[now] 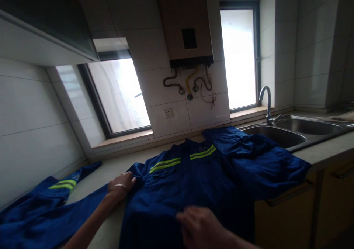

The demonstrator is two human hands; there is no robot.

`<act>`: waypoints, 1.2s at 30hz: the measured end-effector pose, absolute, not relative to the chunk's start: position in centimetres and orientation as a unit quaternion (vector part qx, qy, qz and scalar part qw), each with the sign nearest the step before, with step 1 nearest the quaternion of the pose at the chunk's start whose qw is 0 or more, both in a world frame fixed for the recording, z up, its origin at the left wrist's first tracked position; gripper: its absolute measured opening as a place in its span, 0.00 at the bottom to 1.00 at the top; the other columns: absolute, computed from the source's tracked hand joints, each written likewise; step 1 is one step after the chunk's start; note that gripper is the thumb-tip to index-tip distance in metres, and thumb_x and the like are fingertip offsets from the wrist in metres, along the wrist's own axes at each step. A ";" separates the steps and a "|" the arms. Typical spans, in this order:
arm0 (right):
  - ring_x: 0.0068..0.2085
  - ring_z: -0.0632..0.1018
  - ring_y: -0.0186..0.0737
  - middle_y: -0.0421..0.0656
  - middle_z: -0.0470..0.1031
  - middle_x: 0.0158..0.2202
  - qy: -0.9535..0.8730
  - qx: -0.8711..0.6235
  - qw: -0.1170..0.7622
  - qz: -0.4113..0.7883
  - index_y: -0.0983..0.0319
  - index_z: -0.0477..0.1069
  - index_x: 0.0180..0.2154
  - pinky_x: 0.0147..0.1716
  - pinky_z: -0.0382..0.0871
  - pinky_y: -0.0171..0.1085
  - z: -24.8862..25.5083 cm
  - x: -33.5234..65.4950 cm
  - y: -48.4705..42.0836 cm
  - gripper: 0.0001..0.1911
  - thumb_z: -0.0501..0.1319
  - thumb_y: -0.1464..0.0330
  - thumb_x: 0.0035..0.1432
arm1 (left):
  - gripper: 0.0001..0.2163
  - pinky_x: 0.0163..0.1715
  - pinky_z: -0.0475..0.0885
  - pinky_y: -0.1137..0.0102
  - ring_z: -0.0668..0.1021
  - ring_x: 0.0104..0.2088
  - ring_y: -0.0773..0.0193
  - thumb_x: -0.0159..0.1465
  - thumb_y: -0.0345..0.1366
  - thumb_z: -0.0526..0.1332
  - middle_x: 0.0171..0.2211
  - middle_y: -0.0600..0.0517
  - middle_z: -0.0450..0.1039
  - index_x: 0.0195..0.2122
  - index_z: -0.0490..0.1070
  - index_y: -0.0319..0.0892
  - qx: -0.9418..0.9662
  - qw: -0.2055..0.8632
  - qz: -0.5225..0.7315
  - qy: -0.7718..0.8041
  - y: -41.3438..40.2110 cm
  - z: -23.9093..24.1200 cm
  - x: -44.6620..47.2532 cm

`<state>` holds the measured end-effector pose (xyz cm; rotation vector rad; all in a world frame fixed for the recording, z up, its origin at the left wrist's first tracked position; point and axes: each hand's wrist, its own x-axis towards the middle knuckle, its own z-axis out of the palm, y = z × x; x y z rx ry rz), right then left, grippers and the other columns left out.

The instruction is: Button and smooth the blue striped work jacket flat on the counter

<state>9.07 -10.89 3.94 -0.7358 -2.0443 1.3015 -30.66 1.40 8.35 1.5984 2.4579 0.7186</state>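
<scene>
A dark blue work jacket (168, 190) with yellow-green reflective stripes across its chest lies spread over the counter, its lower part hanging toward me. My left hand (121, 184), with a bracelet at the wrist, is closed on the jacket's sleeve near the shoulder. Over the lower front of the jacket, my right hand (200, 225) is closed in a pinch at the cloth along the middle; it is slightly blurred and its fingertips are partly hidden. Another blue garment (35, 201) with a reflective stripe lies at the left. More blue cloth (265, 164) lies bunched at the right, by the sink.
A steel double sink (309, 125) with a curved faucet (267, 105) is set into the counter (326, 149) at the right. Yellowish cabinets (284, 219) with handles stand below. On the tiled wall are a water heater (188, 20), a socket (168, 112) and two windows.
</scene>
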 end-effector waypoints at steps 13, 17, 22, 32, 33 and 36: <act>0.64 0.41 0.70 0.46 0.39 0.68 -0.805 -0.572 0.071 0.141 0.47 0.51 0.63 0.54 0.30 0.67 2.5 6.1 18.5 0.35 0.42 0.43 0.58 | 0.28 0.55 0.41 0.36 0.43 0.65 0.38 0.64 0.52 0.40 0.68 0.45 0.36 0.65 0.43 0.51 0.663 0.039 0.047 0.746 11.7 -0.1 -24.8; 0.64 0.41 0.69 0.42 0.35 0.68 -0.806 -0.572 0.070 0.138 0.45 0.48 0.63 0.54 0.28 0.67 1.4 6.4 21.4 0.36 0.39 0.41 0.57 | 0.28 0.55 0.42 0.36 0.43 0.65 0.40 0.64 0.53 0.40 0.68 0.46 0.36 0.65 0.43 0.53 0.670 0.044 0.047 0.740 13.8 -0.3 -25.3; 0.64 0.41 0.70 0.40 0.38 0.68 -0.798 -0.584 0.075 0.130 0.41 0.49 0.62 0.54 0.29 0.68 0.4 6.8 24.8 0.36 0.40 0.39 0.55 | 0.29 0.56 0.42 0.36 0.44 0.65 0.40 0.64 0.54 0.41 0.67 0.49 0.40 0.65 0.44 0.55 0.676 0.038 0.043 0.735 16.7 -0.3 -24.8; 0.64 0.42 0.69 0.41 0.40 0.68 -0.792 -0.595 0.081 0.107 0.41 0.49 0.62 0.55 0.29 0.67 -0.5 7.4 27.9 0.38 0.38 0.37 0.53 | 0.27 0.56 0.48 0.39 0.48 0.65 0.42 0.64 0.52 0.41 0.67 0.50 0.43 0.64 0.45 0.56 0.692 0.011 0.024 0.721 19.9 -0.3 -24.3; 0.64 0.42 0.69 0.41 0.40 0.68 -0.792 -0.596 0.082 0.105 0.41 0.49 0.62 0.54 0.29 0.67 -0.4 7.4 27.8 0.38 0.38 0.37 0.53 | 0.27 0.56 0.50 0.39 0.49 0.65 0.42 0.65 0.52 0.41 0.67 0.50 0.44 0.65 0.45 0.56 0.693 0.006 0.022 0.720 19.9 -0.2 -24.1; 0.64 0.42 0.69 0.41 0.40 0.67 -0.792 -0.597 0.083 0.104 0.40 0.49 0.62 0.54 0.30 0.67 -0.3 7.4 27.6 0.37 0.38 0.37 0.53 | 0.27 0.57 0.52 0.44 0.50 0.65 0.43 0.65 0.50 0.42 0.66 0.48 0.46 0.65 0.45 0.52 0.700 -0.018 0.021 0.714 18.7 0.6 -23.7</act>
